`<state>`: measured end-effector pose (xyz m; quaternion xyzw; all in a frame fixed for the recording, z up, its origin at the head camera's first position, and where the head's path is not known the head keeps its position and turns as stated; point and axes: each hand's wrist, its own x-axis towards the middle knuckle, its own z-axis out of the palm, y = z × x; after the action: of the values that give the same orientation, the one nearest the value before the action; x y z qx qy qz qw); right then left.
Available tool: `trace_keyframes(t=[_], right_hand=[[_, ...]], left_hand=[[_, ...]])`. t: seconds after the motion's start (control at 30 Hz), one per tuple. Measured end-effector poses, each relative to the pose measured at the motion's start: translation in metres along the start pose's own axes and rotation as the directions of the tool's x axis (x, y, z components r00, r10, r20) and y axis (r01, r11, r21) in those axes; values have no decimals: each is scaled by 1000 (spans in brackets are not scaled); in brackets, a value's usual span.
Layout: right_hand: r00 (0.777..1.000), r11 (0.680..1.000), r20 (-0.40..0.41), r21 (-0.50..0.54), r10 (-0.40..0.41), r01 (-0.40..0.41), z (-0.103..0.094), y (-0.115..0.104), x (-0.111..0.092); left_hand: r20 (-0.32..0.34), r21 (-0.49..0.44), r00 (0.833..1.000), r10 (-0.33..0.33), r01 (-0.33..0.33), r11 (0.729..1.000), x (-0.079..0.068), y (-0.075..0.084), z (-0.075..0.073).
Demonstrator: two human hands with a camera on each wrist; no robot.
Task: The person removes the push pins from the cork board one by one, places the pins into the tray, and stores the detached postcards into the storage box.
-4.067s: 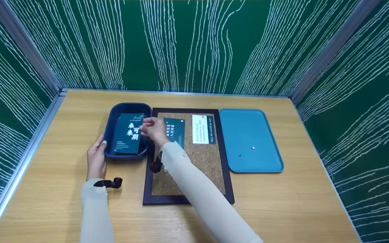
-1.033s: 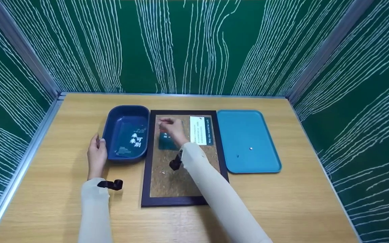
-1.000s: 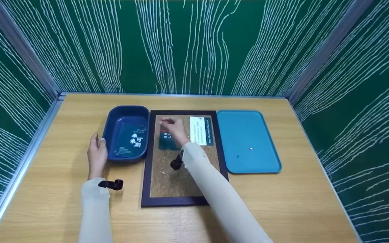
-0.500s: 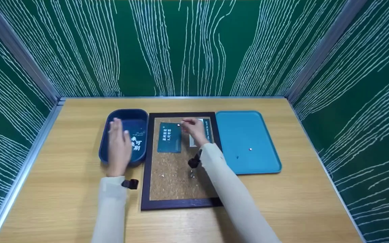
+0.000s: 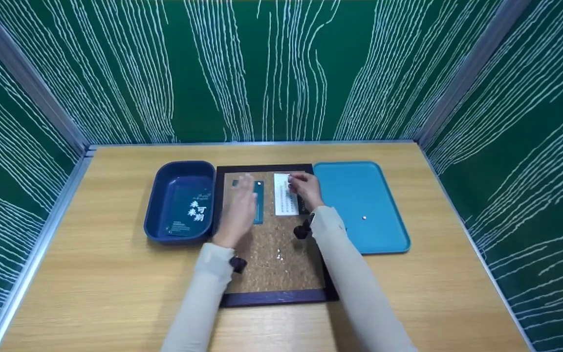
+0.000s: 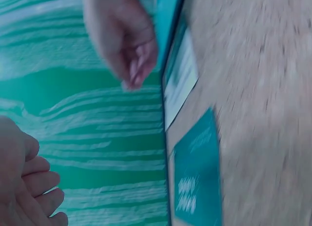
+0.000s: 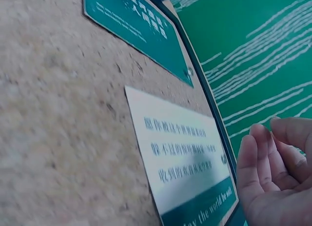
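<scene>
Nearest you, pale, smooth sleeves (image 5: 198, 288) ran in over the wood-grained tabletop (image 5: 130, 288), each with a small black wrist mount (image 5: 238, 265) by the cuff. Just past the tabletop's bare front strip came the dark, straight-edged frame (image 5: 276, 297) of a rectangular board, its cork (image 5: 262, 274) grainy and speckled brown, with a few bright glints you could not have made out clearly.

Your left hand (image 5: 237, 211) was above the board, blurred, its fingers loose and holding nothing, partly covering a flat green card (image 5: 259, 208) printed in white. A small round pin (image 5: 259, 184) sat at that card's upper corner. Your right hand (image 5: 308, 188) hovered at the top of a white card (image 5: 285, 201) with a green band; its fingers were half curled, the tips narrow together, nothing visible between them. Both cards lay flat on the cork, side by side and apart.

To the left stood a deep navy box (image 5: 150, 210) with rounded corners, another green card (image 5: 188, 210) lying inside. To the right lay a shallow turquoise tray (image 5: 374, 195), smooth and round-cornered, bearing a tiny pale pin (image 5: 364, 218). Farthest off, green walls (image 5: 306, 73) carried wavering white lines between grey posts (image 5: 467, 73).
</scene>
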<state>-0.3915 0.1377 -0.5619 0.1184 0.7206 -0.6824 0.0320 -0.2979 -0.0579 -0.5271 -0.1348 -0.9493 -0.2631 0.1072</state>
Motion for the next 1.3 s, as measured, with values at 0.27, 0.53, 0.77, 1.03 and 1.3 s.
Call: trace_keyframes(t=[0.27,0.53,0.77,1.03,1.3], right_hand=[[999,999,-6,-26,45,-46,-12,10,12],[1000,997,-3,-76,17,-17,-12,13,22],[1000,991,-14,-130,24,-25,-8,9,30],[999,954,-8,-297,-47,43,-7,8,36],[992,890,63,-439,-105,122,-9,5,42]], left_hand=[[153,56,987,49,-58,997,16,21,47],[178,50,981,82,-93,994,27,29,73],[202,38,976,85,-94,995,34,32,82],[239,78,968,75,-96,992,38,33,91],[239,109,968,81,-110,988,38,30,100]])
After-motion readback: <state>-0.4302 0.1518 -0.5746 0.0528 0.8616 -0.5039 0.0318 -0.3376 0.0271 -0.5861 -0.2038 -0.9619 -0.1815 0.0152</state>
